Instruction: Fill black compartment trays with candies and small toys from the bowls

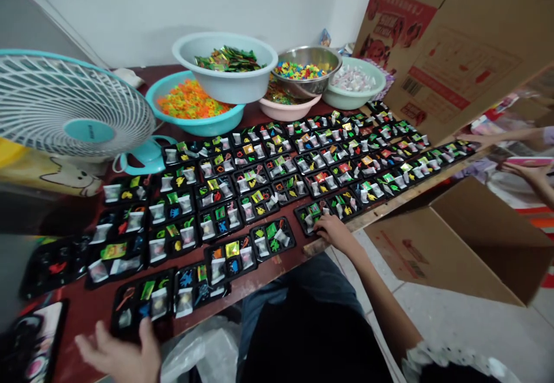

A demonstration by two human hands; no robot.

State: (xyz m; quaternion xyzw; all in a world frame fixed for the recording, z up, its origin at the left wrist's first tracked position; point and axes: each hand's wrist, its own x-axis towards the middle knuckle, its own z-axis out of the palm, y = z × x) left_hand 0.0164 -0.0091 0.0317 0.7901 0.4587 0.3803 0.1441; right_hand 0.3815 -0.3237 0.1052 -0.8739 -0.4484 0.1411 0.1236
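Note:
Several small black plastic trays filled with coloured toy pieces and little packets cover a dark red table (285,259). My left hand (123,355) lies at the near left edge, fingers spread, touching the nearest black tray (142,302). My right hand (333,230) rests on the table's front edge, its fingers curled on the edge of another filled tray (312,217). What lies under those fingers is hidden.
Bowls stand at the back: a teal one (194,103) with orange pieces, a pale one (225,66) with green packets, a steel one (307,68), a pink one (288,106), a mint one (354,82). A fan (69,109) is left. Cardboard boxes (467,244) are right. Another person's hands (526,169) show far right.

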